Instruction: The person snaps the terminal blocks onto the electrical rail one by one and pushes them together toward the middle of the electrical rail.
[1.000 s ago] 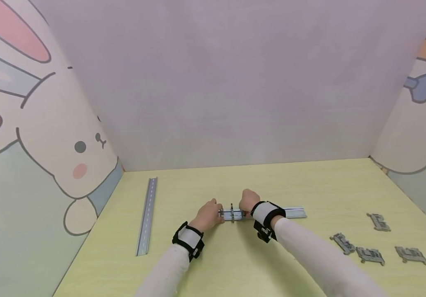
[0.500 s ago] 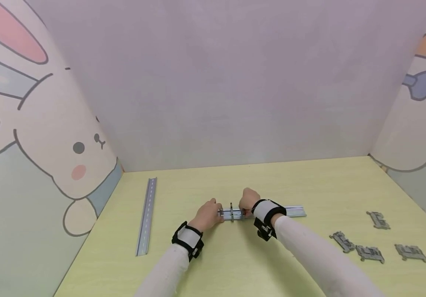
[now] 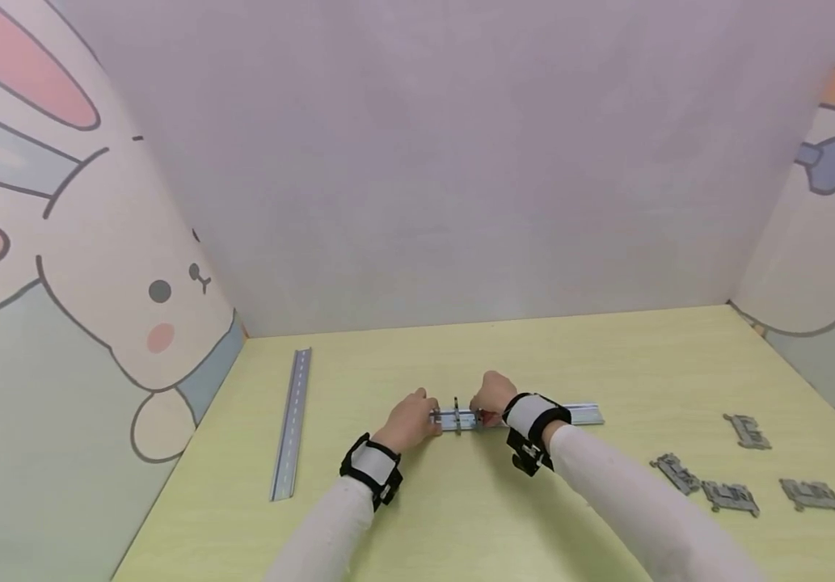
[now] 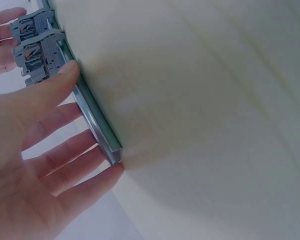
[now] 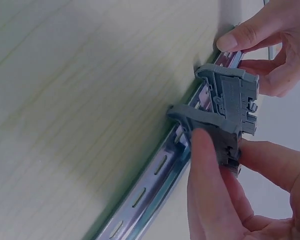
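Note:
A slotted metal DIN rail (image 3: 584,414) lies crosswise on the table, with two grey terminal blocks standing on it. My left hand (image 3: 408,422) grips the rail's left end, its thumb on one edge and fingers along the other in the left wrist view. Just right of that hand stands one terminal block (image 5: 230,95), apart from the fingers. My right hand (image 3: 494,394) pinches the other terminal block (image 5: 210,125) between thumb and fingers, a short gap along the rail from the first. Whether this block's feet are fully hooked on the rail, I cannot tell.
A second DIN rail (image 3: 291,424) lies lengthwise on the left of the table. Several loose terminal blocks, one being this grey terminal block (image 3: 730,497), lie flat at the right. A plain wall (image 3: 461,202) stands behind, with printed walls at both sides.
My right hand has shifted very slightly to the right, still at the same terminal block. The left hand stays on the rail's end, and the head view has turned a little.

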`<state>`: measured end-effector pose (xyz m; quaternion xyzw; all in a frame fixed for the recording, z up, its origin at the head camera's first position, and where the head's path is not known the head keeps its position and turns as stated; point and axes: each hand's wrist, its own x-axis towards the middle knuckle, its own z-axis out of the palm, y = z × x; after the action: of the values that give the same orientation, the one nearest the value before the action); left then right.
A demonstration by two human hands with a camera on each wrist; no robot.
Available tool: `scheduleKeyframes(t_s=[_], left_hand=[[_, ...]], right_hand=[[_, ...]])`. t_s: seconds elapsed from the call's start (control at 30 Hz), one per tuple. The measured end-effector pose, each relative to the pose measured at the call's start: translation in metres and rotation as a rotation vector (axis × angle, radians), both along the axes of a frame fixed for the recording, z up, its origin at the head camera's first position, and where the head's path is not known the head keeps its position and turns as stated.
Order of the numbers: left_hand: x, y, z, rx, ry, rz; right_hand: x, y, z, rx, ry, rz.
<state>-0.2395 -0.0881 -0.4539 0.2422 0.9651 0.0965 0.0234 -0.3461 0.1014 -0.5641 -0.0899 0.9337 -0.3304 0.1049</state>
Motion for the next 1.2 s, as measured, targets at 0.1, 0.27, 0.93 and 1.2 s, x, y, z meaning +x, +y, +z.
scheduleKeyframes(t_s=[0.1,0.27,0.93,1.2], left_hand=[[0.001,0.0,0.001,-0.007,-0.011,0.007],[0.001,-0.001,0.001,-0.013,-0.032,0.011],[0.001,-0.001,-0.002,-0.026,-0.023,0.015],[0.0,0.0,-0.002,-0.025,-0.024,0.012]], right_hand=[[0.042,-0.008,0.061,-0.021,-0.058,-0.043],[0.087,-0.012,0.128,-0.018,-0.079,-0.07],[0.108,0.022,0.161,-0.051,0.014,0.049],[0.112,0.047,0.17,-0.047,0.025,0.061]])
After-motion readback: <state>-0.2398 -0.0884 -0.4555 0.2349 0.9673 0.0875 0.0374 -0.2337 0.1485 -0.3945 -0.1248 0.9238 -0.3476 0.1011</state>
